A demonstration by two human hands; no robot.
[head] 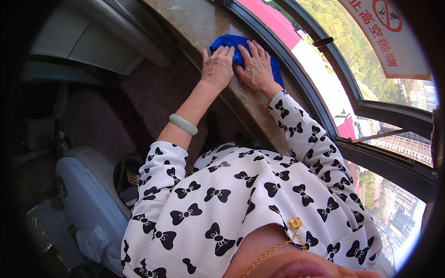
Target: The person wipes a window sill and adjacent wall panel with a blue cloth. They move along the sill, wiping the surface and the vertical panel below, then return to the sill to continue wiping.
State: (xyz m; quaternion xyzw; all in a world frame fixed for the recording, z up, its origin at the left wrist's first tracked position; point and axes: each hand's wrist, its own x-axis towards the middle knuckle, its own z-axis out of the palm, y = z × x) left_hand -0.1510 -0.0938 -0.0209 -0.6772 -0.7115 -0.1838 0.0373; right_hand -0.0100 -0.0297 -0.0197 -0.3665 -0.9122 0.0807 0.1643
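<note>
A bright blue cloth (256, 55) lies bunched on a brown marble windowsill (194, 21), close to the window frame. My left hand (218, 66) holds its near left part, fingertips bent over the fabric. On the cloth's right part rests my right hand (256, 66), palm down with the fingers slightly spread, holding it against the stone. The two hands are side by side with a small gap between them. Part of the cloth is hidden under my fingers. A small pale patch (235, 31) shows on the sill just beyond the cloth.
Along the right runs a dark metal window frame (295, 74), with an outward-opened sash (382, 113) and a stay arm (379, 135). A printed sign (389, 38) is on the glass. Buildings and trees show far below. Behind me at left stands a chair draped with light-blue cloth (90, 187).
</note>
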